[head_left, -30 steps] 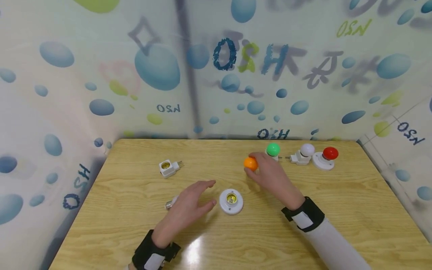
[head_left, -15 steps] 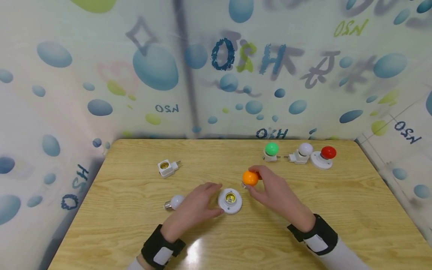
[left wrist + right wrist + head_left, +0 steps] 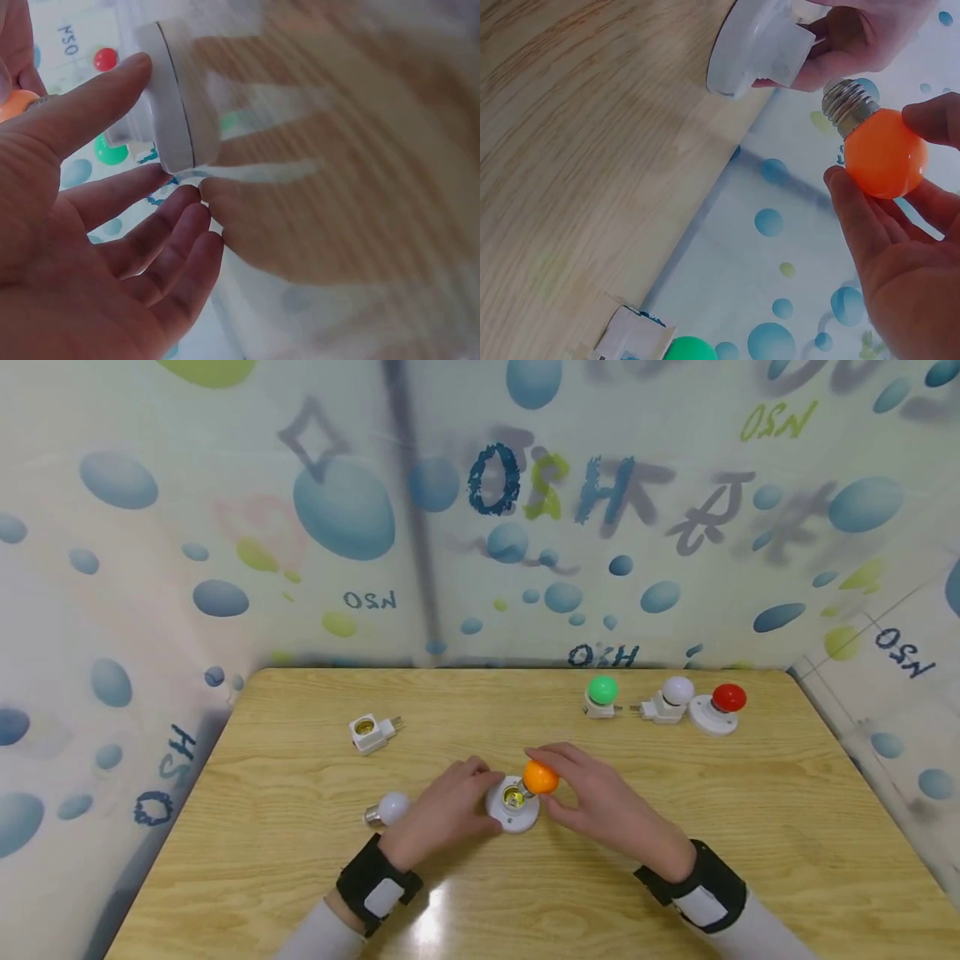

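Note:
My right hand (image 3: 603, 802) pinches an orange light bulb (image 3: 540, 777) by its globe, thumb on one side and fingers on the other. The bulb is tilted, its silver screw base (image 3: 849, 103) pointing toward the round white lamp socket (image 3: 512, 818), just above its brass-coloured opening and apart from it. Around the left side of that socket, my left hand (image 3: 448, 806) holds the rim between thumb and index finger, as the left wrist view shows on the socket's edge (image 3: 171, 97). Beside the left hand a white bulb (image 3: 393, 808) lies on its side, partly behind the wrist.
On the wooden table (image 3: 300, 877) a white plug socket (image 3: 371, 734) lies at the back left. Along the back right stand a green bulb (image 3: 602, 690) and a white bulb (image 3: 678, 692) in plug sockets, and a red bulb (image 3: 728, 697) on a round base. A patterned curtain hangs behind.
My right hand has brought the orange bulb forward and left, from near the green bulb to above the round socket. The left hand has moved right and taken hold of the socket's rim.

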A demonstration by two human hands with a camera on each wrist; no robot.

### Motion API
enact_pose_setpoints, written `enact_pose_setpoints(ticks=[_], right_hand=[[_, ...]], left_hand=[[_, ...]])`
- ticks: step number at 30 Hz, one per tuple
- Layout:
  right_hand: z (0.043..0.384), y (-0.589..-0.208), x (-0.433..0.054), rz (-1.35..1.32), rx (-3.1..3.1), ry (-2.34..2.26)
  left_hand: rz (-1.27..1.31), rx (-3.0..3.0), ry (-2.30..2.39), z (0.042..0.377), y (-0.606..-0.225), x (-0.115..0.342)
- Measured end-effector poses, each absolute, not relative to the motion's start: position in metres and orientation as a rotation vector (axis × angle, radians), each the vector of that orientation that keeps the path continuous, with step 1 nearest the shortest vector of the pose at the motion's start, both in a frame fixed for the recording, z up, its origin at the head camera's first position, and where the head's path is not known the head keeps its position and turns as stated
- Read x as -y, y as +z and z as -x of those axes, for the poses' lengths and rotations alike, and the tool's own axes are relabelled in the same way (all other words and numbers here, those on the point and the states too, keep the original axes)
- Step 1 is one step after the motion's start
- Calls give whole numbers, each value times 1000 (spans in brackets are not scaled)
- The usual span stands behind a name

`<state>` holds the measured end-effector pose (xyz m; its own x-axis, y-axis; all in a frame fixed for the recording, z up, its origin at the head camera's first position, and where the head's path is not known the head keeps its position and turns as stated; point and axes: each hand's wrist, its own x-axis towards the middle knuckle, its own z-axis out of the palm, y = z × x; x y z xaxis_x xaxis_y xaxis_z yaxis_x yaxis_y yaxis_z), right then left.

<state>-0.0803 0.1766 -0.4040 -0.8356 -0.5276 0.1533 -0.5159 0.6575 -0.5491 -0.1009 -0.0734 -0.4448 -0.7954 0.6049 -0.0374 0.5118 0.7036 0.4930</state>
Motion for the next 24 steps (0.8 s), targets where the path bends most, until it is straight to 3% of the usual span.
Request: enact_pose_setpoints(ticks=[24], right_hand=[[88,-414,-161,1099,-2795,-706]], left_hand=[[-974,-2709,582,111,-444,66]])
